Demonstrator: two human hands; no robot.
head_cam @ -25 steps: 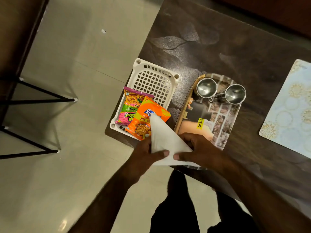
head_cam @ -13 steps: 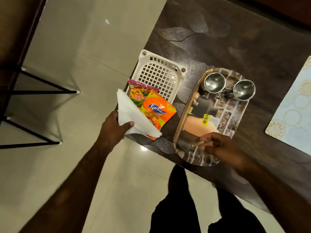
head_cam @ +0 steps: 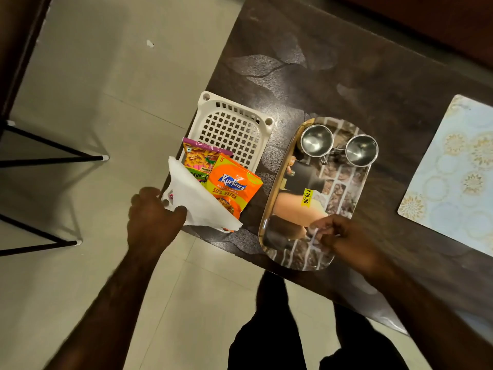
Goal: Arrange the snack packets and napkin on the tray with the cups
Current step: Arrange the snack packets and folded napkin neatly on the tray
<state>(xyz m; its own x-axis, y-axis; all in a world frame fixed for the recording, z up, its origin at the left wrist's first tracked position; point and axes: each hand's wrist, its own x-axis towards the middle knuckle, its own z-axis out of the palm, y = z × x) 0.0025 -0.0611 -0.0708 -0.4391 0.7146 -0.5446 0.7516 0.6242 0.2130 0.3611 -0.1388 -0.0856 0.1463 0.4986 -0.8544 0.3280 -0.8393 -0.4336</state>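
Left hand pinches napkin over basket; right hand hovers at tray.

Left hand (head_cam: 153,218) fingers clamped on white napkin (head_cam: 197,201), lying over two snack packets (head_cam: 230,186) in white basket (head_cam: 234,124). Right hand (head_cam: 344,236), fingers loosely curled, empty, over near end of tray (head_cam: 277,188); two steel cups (head_cam: 317,141) at far end.

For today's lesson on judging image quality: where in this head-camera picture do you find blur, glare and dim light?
Head view: motion blur softens the left hand and forearm; the tray mirrors its surroundings, muddling its pattern; the steel cups show soft highlights; the table sits in dim light.
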